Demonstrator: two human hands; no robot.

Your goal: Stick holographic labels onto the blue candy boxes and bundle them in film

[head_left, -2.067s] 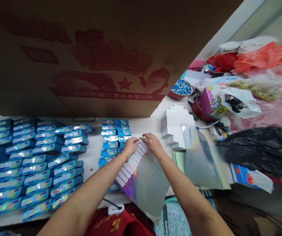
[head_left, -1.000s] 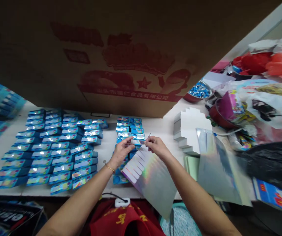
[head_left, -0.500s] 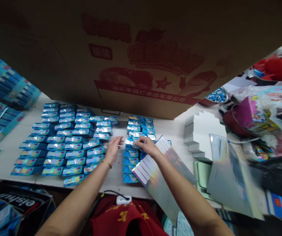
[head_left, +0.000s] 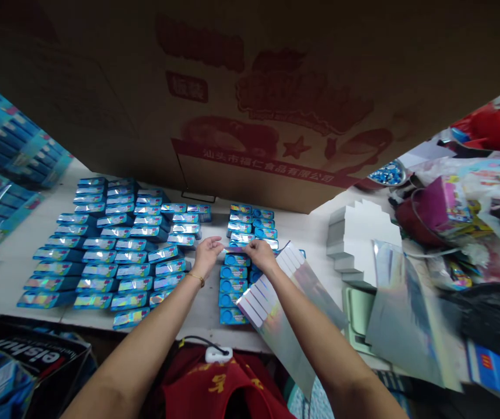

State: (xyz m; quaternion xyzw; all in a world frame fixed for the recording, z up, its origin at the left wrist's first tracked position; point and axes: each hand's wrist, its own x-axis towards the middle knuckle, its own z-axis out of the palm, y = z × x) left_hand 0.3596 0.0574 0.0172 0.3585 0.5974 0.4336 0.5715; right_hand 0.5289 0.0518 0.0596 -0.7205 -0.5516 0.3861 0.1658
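My right hand (head_left: 261,254) pinches one end of a thin shiny strip (head_left: 235,250), perhaps a sticker. At the strip's other end are the thumb and a fingertip of my left hand (head_left: 208,254), closed on it. Both hands are above a double row of small blue boxes (head_left: 234,286) with shiny ends; the right hand hides some of them. Under my right forearm lies a silvery sheet (head_left: 291,314) with pale strips along its edge. To the left of my left hand stand several rows of similar blue boxes (head_left: 116,256).
A large cardboard carton (head_left: 250,151) stands along the back of the white table (head_left: 206,326). On the right are a stack of white card pieces (head_left: 361,233), a pale green tray (head_left: 360,311), more silvery sheets (head_left: 400,320) and a dark red bucket (head_left: 413,216). Blue packs (head_left: 9,145) stand far left.
My left hand has moved right and its fingers have closed on the strip's end. The strip is now stretched level between both hands. The view has shifted slightly.
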